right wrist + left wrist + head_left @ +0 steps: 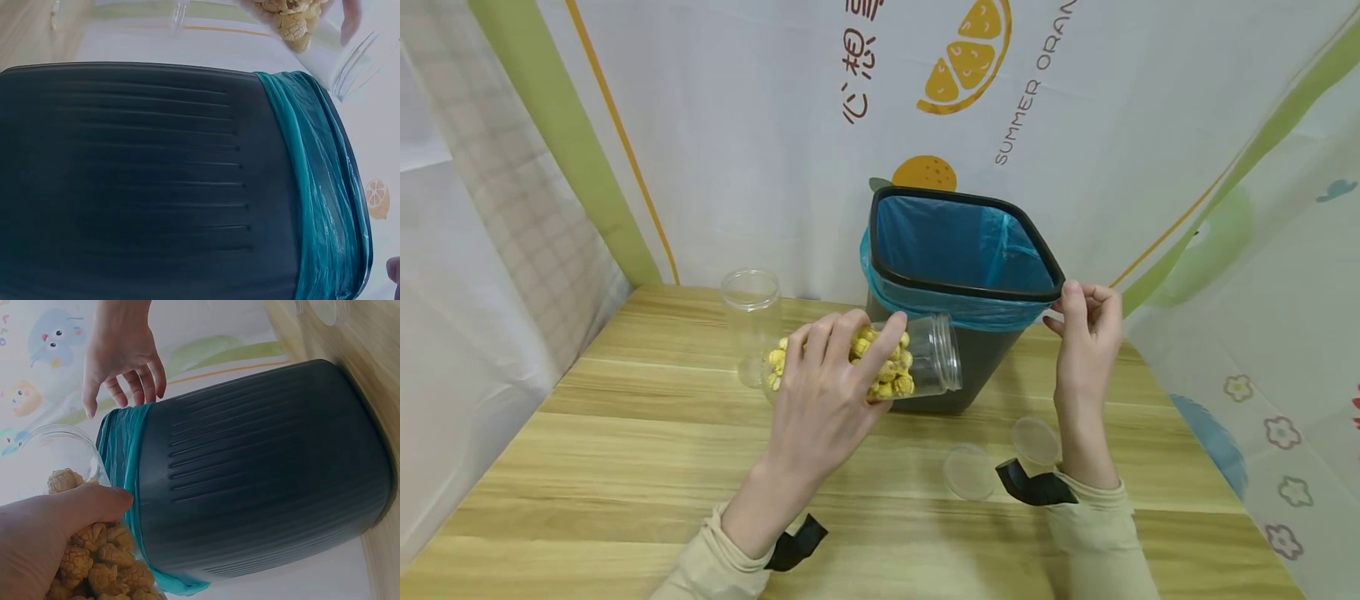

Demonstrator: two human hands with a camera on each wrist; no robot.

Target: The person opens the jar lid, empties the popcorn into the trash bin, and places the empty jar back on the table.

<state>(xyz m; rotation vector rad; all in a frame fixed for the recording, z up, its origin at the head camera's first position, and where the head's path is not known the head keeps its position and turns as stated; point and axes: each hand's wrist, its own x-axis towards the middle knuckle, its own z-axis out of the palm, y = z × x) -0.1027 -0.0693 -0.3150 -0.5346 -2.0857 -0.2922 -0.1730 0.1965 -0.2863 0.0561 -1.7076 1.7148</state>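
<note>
My left hand [827,400] grips a clear plastic jar [936,358] from above, its thumb and fingers around the side. Yellow popcorn [891,379] fills much of the jar, which lies tipped nearly on its side with its uncapped mouth to the right. Behind that mouth stands a dark trash bin [988,358] with a blue bag [955,242] folded over its top. By the bin's right front corner is my right hand [1086,350], fingers loosely bent and holding nothing. The left wrist view has the right hand's fingertips [150,394] close to the rim; contact is unclear.
Another clear jar [751,329] stands upright and uncapped on the wooden table [625,467], left of the bin. Two clear round lids, a nearer lid [968,472] and a farther lid [1036,440], lie in front of the bin. A printed curtain [760,150] hangs behind.
</note>
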